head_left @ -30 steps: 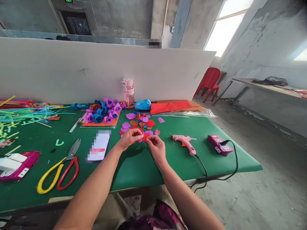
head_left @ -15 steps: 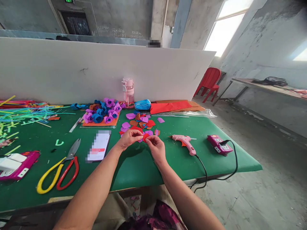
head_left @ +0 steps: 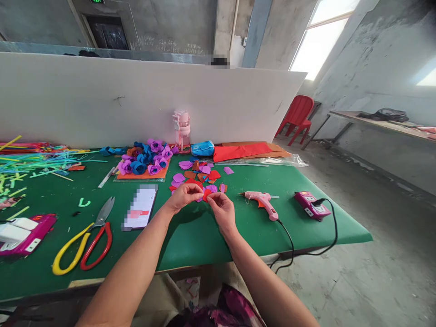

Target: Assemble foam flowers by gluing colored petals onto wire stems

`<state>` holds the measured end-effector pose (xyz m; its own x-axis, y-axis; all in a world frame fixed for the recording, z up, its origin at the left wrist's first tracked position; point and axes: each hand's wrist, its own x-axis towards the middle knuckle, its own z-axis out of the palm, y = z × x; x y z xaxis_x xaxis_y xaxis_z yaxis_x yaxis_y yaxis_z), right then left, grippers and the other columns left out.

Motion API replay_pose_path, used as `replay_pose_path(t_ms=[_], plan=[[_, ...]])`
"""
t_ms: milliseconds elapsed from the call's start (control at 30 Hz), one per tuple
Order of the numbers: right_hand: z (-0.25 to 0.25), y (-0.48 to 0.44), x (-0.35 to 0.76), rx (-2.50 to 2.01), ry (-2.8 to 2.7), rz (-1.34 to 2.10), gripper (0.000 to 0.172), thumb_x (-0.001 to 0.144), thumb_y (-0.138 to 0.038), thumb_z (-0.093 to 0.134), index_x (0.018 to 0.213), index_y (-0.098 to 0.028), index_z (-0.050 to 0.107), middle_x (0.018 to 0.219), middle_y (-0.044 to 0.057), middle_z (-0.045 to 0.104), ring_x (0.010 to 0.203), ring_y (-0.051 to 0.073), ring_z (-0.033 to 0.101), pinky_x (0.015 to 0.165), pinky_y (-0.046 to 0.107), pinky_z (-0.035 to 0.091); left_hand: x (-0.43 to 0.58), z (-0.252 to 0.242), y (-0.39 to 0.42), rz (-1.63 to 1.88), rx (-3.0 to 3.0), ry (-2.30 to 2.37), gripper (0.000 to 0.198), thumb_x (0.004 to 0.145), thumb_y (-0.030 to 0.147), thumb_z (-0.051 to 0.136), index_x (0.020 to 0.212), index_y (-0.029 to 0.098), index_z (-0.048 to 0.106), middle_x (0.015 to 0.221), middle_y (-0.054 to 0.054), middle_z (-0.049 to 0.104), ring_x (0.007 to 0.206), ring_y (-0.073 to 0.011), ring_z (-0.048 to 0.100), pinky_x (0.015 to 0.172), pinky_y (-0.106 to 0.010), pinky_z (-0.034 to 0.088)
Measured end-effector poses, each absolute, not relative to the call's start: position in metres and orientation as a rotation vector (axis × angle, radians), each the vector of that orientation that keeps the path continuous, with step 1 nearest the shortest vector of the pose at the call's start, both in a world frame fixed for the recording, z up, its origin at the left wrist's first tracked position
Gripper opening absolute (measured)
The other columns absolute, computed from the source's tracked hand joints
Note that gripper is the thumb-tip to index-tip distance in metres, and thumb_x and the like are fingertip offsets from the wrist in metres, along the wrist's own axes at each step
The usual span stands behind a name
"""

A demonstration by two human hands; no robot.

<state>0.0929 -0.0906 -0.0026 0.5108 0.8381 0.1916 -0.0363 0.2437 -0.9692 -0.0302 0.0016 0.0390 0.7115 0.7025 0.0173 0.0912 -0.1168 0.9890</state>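
Note:
Between my two hands is a small red petal [head_left: 206, 194], pinched at its edges. My left hand [head_left: 183, 198] closes thumb and finger on its left side. On the right side my right hand [head_left: 222, 210] does the same. Loose purple, red, brown and blue petals [head_left: 205, 169] lie scattered on the table just beyond my fingers. To the right of my hands rests a pink glue gun [head_left: 260, 200] with its nozzle pointing left. Finished-looking purple, blue and brown flowers [head_left: 146, 156] are heaped on an orange sheet [head_left: 143, 176] at the back left.
Left of my arms lie a phone [head_left: 142, 207] and scissors [head_left: 91, 236] with yellow and red handles. Magenta power strips [head_left: 311, 205] sit at both sides. Pipe cleaners [head_left: 44, 159] pile at far left. A pink bottle [head_left: 182, 131] and blue packet [head_left: 202, 148] stand before a white panel [head_left: 143, 100].

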Motion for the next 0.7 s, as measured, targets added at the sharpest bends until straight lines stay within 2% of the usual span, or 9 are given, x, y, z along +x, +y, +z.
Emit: replay_pose_path(t_ms=[700], plan=[[-0.0020, -0.0909, 0.0933, -1.148, -0.844, 0.744, 0.015, 0.072, -0.033, 0.064, 0.073, -0.019, 0.061, 0.070, 0.000, 0.064, 0.066, 0.014, 0.057, 0.065, 0.027, 0.044, -0.0296, 0.0331, 0.0049, 0.582, 1.602, 0.651, 0.018, 0.063, 0.026, 0.070, 0.074, 0.013, 0.064, 0.067, 0.000, 0.062, 0.062, -0.0095, 0.054, 0.058, -0.021, 0.042]])
